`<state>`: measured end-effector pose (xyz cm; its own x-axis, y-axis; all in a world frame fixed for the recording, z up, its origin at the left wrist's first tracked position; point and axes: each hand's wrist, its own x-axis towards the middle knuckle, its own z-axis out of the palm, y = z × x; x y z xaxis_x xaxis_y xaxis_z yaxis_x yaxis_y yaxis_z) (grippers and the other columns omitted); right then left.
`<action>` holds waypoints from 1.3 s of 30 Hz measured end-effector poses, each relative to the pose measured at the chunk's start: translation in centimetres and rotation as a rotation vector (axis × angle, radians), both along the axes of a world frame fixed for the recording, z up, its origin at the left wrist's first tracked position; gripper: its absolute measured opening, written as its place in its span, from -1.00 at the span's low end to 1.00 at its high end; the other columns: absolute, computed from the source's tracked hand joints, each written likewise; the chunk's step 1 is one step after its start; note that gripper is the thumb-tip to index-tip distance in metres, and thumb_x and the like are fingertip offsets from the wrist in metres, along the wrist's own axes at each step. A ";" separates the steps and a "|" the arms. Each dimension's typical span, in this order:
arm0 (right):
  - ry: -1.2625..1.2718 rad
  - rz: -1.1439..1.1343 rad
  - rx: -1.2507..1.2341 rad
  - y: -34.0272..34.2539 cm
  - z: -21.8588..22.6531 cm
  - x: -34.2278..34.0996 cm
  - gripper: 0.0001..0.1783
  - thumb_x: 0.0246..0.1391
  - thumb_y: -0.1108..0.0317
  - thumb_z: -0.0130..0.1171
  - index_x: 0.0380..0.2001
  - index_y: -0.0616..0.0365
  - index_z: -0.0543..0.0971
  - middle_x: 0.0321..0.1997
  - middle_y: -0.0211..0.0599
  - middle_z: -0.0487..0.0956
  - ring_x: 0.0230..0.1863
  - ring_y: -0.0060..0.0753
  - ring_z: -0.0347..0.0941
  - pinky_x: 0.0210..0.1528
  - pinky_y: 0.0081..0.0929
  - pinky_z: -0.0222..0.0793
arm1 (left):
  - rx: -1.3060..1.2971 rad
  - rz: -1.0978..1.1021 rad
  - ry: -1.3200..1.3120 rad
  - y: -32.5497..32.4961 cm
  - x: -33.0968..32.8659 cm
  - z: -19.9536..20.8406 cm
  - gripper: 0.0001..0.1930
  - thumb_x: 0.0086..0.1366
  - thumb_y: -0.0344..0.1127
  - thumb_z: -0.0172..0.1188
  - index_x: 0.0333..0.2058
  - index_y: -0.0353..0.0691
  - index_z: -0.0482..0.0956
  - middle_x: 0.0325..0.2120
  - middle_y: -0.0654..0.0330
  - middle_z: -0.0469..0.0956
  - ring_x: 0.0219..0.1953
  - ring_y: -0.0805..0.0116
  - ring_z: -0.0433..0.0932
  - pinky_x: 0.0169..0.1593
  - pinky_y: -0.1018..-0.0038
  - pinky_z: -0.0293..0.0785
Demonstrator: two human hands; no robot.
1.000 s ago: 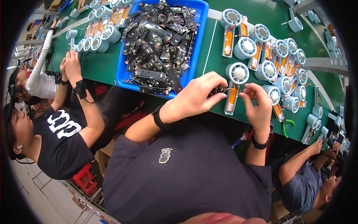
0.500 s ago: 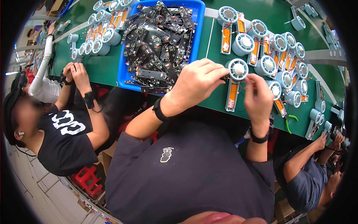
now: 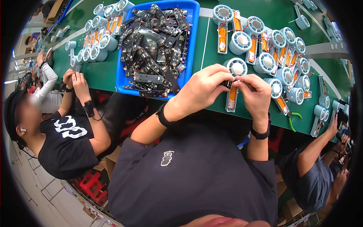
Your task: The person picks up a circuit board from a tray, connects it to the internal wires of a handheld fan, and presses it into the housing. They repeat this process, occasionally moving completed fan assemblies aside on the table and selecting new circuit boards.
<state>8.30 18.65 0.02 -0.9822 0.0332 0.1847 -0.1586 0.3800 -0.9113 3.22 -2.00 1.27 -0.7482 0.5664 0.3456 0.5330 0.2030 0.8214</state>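
My left hand [image 3: 206,86] pinches a small black circuit board [image 3: 227,84], most of it hidden behind my fingers. Against the board's right end, my right hand [image 3: 255,94] is closed on a small wire plug [image 3: 236,80], hard to make out at this size. Just beyond and below my fingertips lies a light-blue handheld fan [image 3: 237,68]. Its round head has a white centre, and its open handle shows an orange battery [image 3: 231,100]. Both hands are above this fan's handle, with the fingertips of the two nearly touching.
A blue bin [image 3: 120,81] heaped with black circuit boards stands left of my hands. Many similar fans [image 3: 264,62] crowd the green table [image 3: 204,56] on the right, near green-handled pliers [image 3: 291,122]. Co-workers sit left [image 3: 68,136] and right [image 3: 314,162].
My right hand has moved left and up to meet the board in my left hand, its fingers now pinched together. The view has shifted slightly.
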 end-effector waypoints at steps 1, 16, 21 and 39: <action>0.023 0.015 0.024 0.1 0.0 -0.1 -0.86 0.13 0.69 0.30 -0.23 0.37 0.69 -0.26 -0.24 0.70 -0.34 -0.50 0.64 -0.26 -0.59 0.54 | 0.005 0.003 0.009 0.1 0.0 0.0 -0.65 0.10 -0.60 0.44 -0.11 -0.28 0.63 -0.14 0.07 0.61 -0.12 0.10 0.66 -0.06 0.32 0.64; 0.113 0.098 0.177 -0.2 0.4 0.2 -0.86 0.17 0.65 0.19 -0.21 0.32 0.64 -0.29 -0.13 0.67 -0.34 -0.15 0.65 -0.31 -0.40 0.53 | 0.021 -0.028 -0.019 0.6 -0.2 -0.8 -0.62 0.08 -0.57 0.48 -0.09 -0.26 0.67 -0.11 0.08 0.65 -0.13 0.15 0.69 -0.05 0.36 0.66; 0.045 0.083 -0.061 -0.1 0.2 1.0 -0.82 0.23 0.58 0.22 -0.12 0.37 0.67 -0.33 -0.18 0.72 -0.43 -0.32 0.65 -0.37 -0.49 0.50 | 0.097 0.054 0.107 1.3 -0.1 -1.6 -0.68 0.07 -0.56 0.49 -0.16 -0.27 0.71 -0.16 0.10 0.69 -0.19 0.19 0.71 -0.12 0.39 0.70; -0.139 0.205 -0.050 1.1 1.7 0.0 -0.79 0.35 0.58 0.11 -0.03 0.39 0.64 -0.35 -0.35 0.66 -0.50 -0.64 0.52 -0.47 -0.66 0.40 | 0.073 -0.020 0.209 0.4 -1.6 -0.8 -0.70 0.06 -0.43 0.50 -0.17 -0.13 0.76 -0.21 0.25 0.71 -0.22 0.25 0.70 -0.18 0.41 0.69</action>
